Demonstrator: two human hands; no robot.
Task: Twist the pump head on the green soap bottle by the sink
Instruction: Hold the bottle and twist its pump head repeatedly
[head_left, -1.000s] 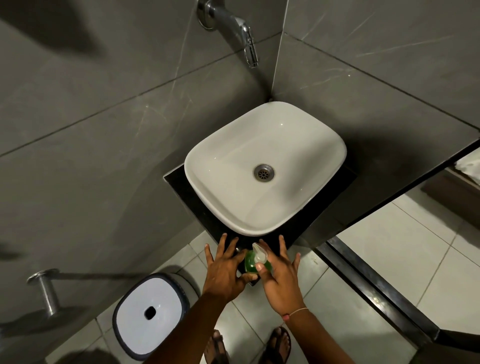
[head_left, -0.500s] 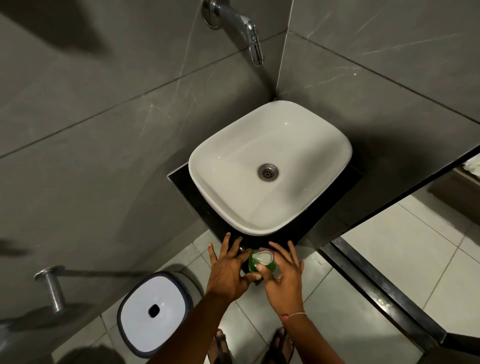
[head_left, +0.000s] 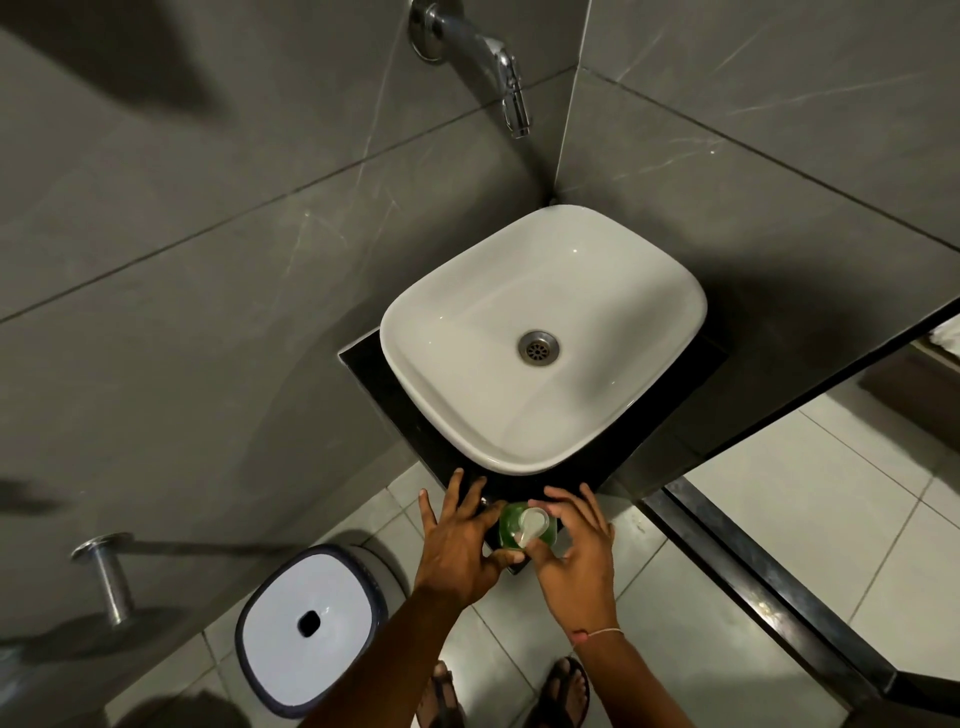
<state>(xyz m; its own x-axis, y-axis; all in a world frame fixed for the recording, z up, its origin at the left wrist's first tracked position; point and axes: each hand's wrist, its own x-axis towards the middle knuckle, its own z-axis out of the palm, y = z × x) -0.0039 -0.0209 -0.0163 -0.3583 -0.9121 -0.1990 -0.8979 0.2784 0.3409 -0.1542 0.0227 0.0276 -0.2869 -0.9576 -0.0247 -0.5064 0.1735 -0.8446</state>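
Green soap bottle (head_left: 524, 527) at tabletop (head_left: 415, 415) corner, below sink (head_left: 540, 338). Your left hand (head_left: 457, 540) spread, bracing side; right hand (head_left: 576, 551) pinching pump head (head_left: 532, 524) (contact partly hidden). Risk: bottle spins or tips off edge if brace slips.

Likely a bathroom: white basin (head_left: 545, 291), wall tap (head_left: 498, 67), grey tiles (head_left: 208, 234).

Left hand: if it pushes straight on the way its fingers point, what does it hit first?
Probably the near rim of the white sink: the left hand points its fingers up over the dark counter edge toward it. Depth is unclear from above.
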